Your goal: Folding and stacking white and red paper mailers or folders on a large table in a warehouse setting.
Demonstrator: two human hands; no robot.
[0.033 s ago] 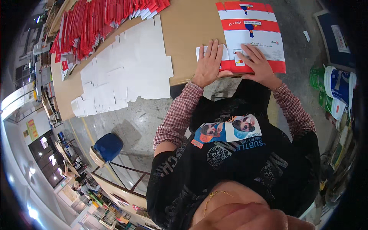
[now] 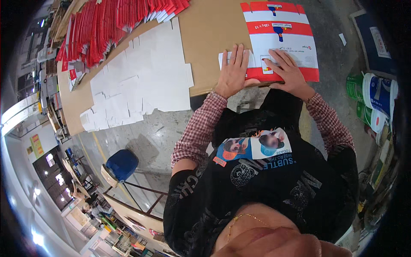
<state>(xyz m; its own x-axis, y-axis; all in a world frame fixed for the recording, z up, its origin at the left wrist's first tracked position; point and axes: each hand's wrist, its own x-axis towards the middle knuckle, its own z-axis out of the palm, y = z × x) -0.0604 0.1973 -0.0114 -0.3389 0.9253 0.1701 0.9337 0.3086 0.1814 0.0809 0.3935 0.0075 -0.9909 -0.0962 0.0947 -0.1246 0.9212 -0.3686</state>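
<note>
A flat red, white and blue printed carton (image 2: 302, 55) lies at the table's near right edge. My left hand (image 2: 233, 70) rests flat on a white flap (image 2: 251, 61) at the carton's left side, fingers stretched out. On the carton's near part lies my right hand (image 2: 289, 73), palm down with its fingers extended. Neither hand is wrapped round anything. The palms and fingers hide part of the carton's near edge and of the flap.
Left of my hands, white cardboard blanks (image 2: 145, 81) overlap in a spread on the brown tabletop (image 2: 205, 38). A long row of folded red cartons (image 2: 102, 32) stands at the far left. Buckets (image 2: 379, 92) stand on the floor at right; a blue-seated chair (image 2: 122, 165) is lower left.
</note>
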